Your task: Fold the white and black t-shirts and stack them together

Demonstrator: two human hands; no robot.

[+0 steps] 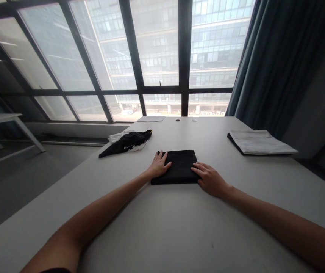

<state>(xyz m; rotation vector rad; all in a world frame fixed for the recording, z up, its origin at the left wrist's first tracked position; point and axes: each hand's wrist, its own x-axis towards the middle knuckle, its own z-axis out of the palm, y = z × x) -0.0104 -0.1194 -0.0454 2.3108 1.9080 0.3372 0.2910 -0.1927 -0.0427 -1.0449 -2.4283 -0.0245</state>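
A flat black rectangle (pixel 180 167), which looks like neatly folded cloth, lies on the white table (pixel 168 223) in front of me. My left hand (pixel 159 165) rests on its left side with the fingers spread and laid flat. On the right edge lies my right hand (pixel 206 177), its fingers stretched out over the top of the cloth and the thumb near the front corner. Neither hand is closed around it.
A crumpled black cloth item (pixel 127 142) with white material lies at the left edge. At the right sits a folded white and black cloth stack (pixel 260 142). A flat white sheet (pixel 151 118) lies at the far end. Large windows and a blue curtain (pixel 273 72) stand beyond.
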